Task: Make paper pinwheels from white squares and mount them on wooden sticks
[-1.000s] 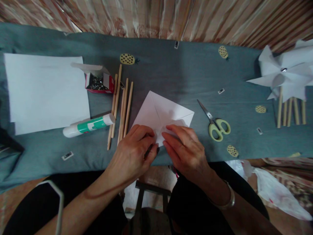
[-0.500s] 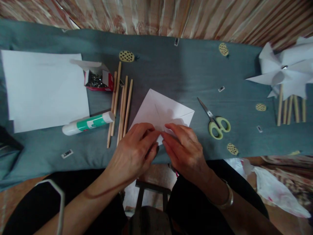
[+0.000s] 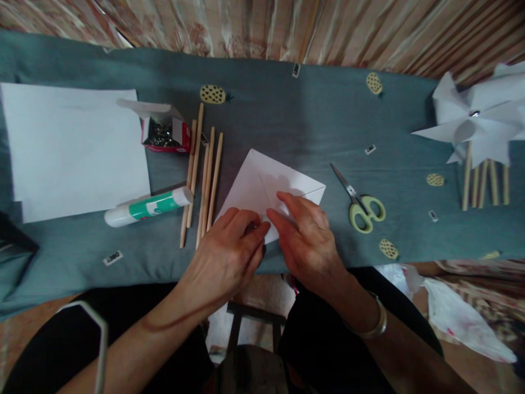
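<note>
A square of white paper (image 3: 275,171) with diagonal crease or cut lines lies turned cornerwise on the table in front of me. My left hand (image 3: 233,246) is closed over its lower left side, thumb and index finger pinched together near the middle of the paper. What lies under the curled fingers is hidden. Over the lower right side, my right hand (image 3: 307,232) is open, its thumb and index finger apart and its fingertips on or just above the paper. Green-handled scissors (image 3: 358,201) lie to the right of it, blades pointing away.
Left of the paper lie several wooden sticks (image 3: 215,175), a glue stick (image 3: 151,208), an open red box (image 3: 166,143) of small metal pieces and white sheets (image 3: 76,148). Paper pinwheels (image 3: 471,117) on sticks lie far right. A patterned cloth (image 3: 307,115) covers the table.
My right hand's fingertips have moved slightly away from me and spread apart, off the left fingertips. My left hand has stayed nearly in place, still pinched.
</note>
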{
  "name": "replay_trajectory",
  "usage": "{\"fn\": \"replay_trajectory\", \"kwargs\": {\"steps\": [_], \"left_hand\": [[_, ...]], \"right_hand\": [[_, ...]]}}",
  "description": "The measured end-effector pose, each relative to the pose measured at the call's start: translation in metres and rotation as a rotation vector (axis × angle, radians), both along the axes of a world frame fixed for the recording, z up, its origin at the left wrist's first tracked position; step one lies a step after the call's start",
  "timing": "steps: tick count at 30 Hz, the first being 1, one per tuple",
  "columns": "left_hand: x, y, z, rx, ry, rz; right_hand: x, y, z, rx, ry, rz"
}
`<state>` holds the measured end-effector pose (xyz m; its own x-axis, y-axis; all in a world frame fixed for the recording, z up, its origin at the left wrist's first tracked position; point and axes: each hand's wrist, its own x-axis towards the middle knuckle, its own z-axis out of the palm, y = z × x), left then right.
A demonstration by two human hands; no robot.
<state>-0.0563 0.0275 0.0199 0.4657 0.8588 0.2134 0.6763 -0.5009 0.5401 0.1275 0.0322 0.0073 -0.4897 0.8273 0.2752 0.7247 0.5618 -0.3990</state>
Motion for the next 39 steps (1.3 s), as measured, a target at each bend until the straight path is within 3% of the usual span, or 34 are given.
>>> {"fn": "replay_trajectory", "kwargs": {"steps": [6, 11, 14, 20, 26, 31, 33, 36, 39], "left_hand": [[0.001, -0.001, 0.001, -0.013, 0.045, -0.001], [0.001, -0.002, 0.002, -0.003, 0.07, -0.008], [0.002, -0.002, 0.002, 0.033, 0.096, -0.008], [0.001, -0.004, 0.002, 0.075, 0.115, -0.025], [-0.003, -0.001, 0.0, 0.108, 0.117, -0.086], [-0.007, 0.011, 0.0, 0.143, 0.155, -0.009], [-0.006, 0.012, 0.004, 0.163, 0.136, 0.032], [0.001, 0.005, 0.007, 0.164, 0.077, -0.008], [0.011, -0.009, 0.004, 0.149, 0.039, -0.122]], "right_hand": [[-0.002, 0.003, 0.0, -0.046, 0.065, -0.017], [0.016, 0.018, 0.011, -0.193, 0.178, -0.048], [0.027, 0.03, 0.012, -0.158, 0.137, -0.156], [0.042, 0.035, 0.013, -0.088, 0.054, -0.18], [0.071, 0.02, 0.021, -0.359, 0.233, -0.364], [0.074, 0.005, 0.025, -0.512, 0.286, -0.331], [0.071, 0.0, 0.027, -0.468, 0.187, -0.344], [0.068, -0.005, 0.03, -0.258, 0.015, -0.339], [0.068, -0.007, 0.032, -0.134, -0.015, -0.191]]}}
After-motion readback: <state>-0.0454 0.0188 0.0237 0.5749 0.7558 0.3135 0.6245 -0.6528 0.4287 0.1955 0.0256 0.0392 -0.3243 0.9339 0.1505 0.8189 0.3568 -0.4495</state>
